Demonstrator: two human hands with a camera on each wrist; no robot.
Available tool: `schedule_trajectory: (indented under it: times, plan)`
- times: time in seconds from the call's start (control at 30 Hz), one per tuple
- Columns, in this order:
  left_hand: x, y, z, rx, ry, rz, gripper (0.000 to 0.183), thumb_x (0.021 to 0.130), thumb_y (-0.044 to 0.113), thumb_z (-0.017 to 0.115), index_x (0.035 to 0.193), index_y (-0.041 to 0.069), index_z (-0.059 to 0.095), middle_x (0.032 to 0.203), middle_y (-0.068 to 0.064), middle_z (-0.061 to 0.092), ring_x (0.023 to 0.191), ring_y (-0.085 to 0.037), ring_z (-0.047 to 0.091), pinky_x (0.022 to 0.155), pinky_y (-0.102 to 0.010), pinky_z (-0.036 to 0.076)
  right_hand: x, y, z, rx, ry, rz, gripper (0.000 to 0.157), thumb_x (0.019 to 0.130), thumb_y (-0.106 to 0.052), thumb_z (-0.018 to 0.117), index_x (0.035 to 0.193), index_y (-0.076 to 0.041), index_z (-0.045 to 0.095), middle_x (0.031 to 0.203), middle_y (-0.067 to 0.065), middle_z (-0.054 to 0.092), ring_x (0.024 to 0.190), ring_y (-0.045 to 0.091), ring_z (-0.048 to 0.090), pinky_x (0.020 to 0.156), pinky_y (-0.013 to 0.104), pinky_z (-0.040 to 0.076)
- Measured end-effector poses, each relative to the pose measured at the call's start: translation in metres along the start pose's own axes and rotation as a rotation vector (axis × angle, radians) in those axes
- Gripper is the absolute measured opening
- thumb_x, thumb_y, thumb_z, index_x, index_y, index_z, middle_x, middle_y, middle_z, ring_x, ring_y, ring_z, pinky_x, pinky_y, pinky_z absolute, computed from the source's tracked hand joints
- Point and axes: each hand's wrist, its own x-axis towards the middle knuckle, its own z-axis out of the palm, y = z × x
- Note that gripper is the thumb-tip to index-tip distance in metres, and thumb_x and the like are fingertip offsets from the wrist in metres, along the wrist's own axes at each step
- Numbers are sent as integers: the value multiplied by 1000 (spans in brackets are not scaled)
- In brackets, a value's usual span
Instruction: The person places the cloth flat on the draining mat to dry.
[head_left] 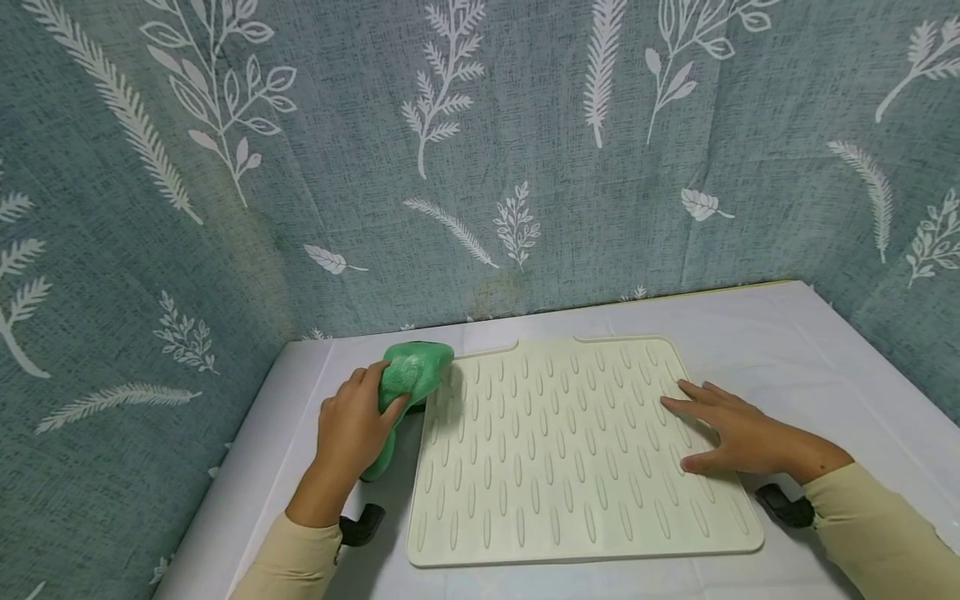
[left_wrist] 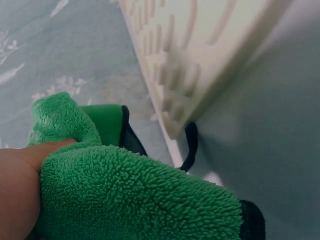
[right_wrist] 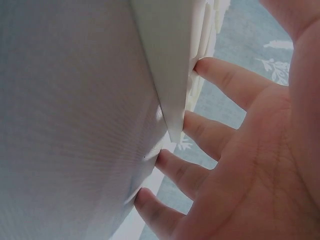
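A fluffy green cloth [head_left: 411, 372] with dark edging is bunched in my left hand [head_left: 348, 427], at the left edge of a cream ridged mat [head_left: 553, 454]. In the left wrist view, thumb and palm grip the folded cloth [left_wrist: 135, 192], and a dark strip of its edging hangs beside the mat's corner [left_wrist: 172, 117]. My right hand [head_left: 742, 429] is spread over the mat's right edge, fingers apart and holding nothing. The right wrist view has two of its fingertips [right_wrist: 202, 66] against the mat's side and two on the white surface beyond.
The mat lies flat on a white-covered table [head_left: 780, 350]. Behind and to the left hangs a blue-green leaf-patterned curtain [head_left: 360, 167]. Black wrist devices [head_left: 362, 525] show under both forearms, next to beige sleeves [head_left: 885, 533].
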Motion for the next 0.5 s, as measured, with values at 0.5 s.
schedule_trajectory:
  times: [0.5]
  plan:
    - [7,32,-5,-19,75,86,58,81,40,68,128,11,51,111,-12,60,97,-31,61,74,-53,47,0,0,0,12,2,5,92,65,-62,69,141,-19,39,149,23,21,132,54,16,97,69,19]
